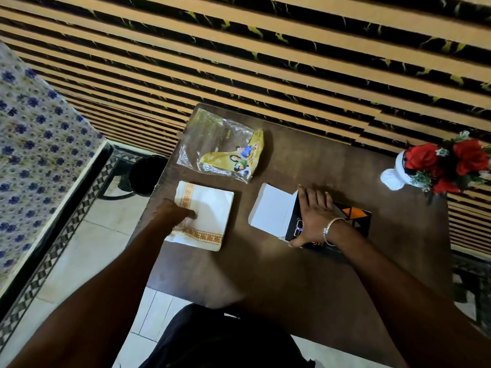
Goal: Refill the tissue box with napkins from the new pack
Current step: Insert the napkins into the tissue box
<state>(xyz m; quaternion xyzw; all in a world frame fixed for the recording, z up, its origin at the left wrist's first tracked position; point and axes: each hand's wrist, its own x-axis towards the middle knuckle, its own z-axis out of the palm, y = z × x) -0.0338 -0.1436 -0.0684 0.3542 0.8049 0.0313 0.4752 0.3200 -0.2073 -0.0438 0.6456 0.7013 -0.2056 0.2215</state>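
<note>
A stack of white napkins [206, 213] with an orange patterned border lies on the left of the dark brown table [265, 266]. My left hand [176, 212] rests on the stack's left edge, thumb pressed on top and fingers curled at its side. The black tissue box [353, 217] with orange triangles lies to the right, its white end flaps [269, 208] folded open toward the napkins. My right hand [314, 216] lies flat on the box top, fingers spread, holding it down. The emptied clear and yellow plastic pack [225, 152] lies crumpled behind the napkins.
A white vase with red artificial roses [438, 166] stands at the table's far right. A striped wall runs behind the table. A black bin [147, 175] sits on the floor left of the table, beside a floral-covered bed [34, 144].
</note>
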